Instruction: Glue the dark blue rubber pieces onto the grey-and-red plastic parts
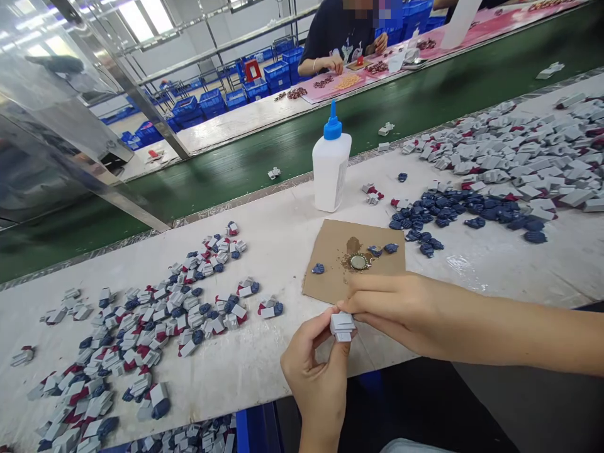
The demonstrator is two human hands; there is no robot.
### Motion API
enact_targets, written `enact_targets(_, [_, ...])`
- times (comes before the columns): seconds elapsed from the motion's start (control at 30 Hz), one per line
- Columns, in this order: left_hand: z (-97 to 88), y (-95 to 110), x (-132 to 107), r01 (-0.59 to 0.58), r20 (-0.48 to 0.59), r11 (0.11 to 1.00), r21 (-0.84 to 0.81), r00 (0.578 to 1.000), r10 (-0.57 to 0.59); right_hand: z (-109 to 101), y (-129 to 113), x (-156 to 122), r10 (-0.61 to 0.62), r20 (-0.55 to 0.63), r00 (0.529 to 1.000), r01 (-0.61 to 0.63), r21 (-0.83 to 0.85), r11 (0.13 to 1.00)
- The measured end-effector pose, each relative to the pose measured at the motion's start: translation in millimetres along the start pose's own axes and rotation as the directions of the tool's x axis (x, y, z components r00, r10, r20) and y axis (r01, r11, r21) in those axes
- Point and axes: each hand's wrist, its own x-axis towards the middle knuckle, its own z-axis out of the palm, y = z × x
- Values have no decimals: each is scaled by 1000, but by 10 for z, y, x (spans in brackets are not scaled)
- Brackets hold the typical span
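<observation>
pinching gray piece (342,322) in left hand (317,365) over table (264,358), seemingly for steadiness; holding right hand (401,308) at its far side, with grip unclear; noting cardboard (330,245) beyond, presumably to shield tabletop, then upright white bottle (331,173), likely for easy reach

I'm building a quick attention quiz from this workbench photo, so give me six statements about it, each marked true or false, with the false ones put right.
1. The left hand holds a small gray piece. True.
2. Only one hand is close to that piece. False: the right hand is there too.
3. A white bottle stands upright on the table. True.
4. Its top is red. False: it is blue.
5. The cardboard has dark blue pieces lying on it. True.
6. Every loose gray part is on the table. False: one such part lies on the green belt.
</observation>
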Motion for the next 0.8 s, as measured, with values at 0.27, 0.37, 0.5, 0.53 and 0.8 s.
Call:
enact_targets(0.27, [2, -105, 71, 123, 11, 973, -198, 992, -123, 162, 59, 71, 116, -29, 993, -106, 242, 964])
enact_targets(0.37, [-90, -141, 145, 194, 43, 955, -224, 981, -190, 88, 146, 179, 148, 87, 985, -169, 342, 925])
enact_targets(0.5, [-130, -139, 169, 236, 26, 949, -210, 972, -236, -104, 263, 461, 284, 126, 951, -309, 459, 833])
enact_targets(0.53, [-117, -142, 155, 231, 15, 950, -208, 972, -233, -99, 261, 529, 368, 4, 930, -319, 506, 801])
enact_targets(0.8, [-371, -219, 206, -111, 112, 906, 409, 991, 71, 429, 136, 656, 554, -400, 730, -165, 683, 711])
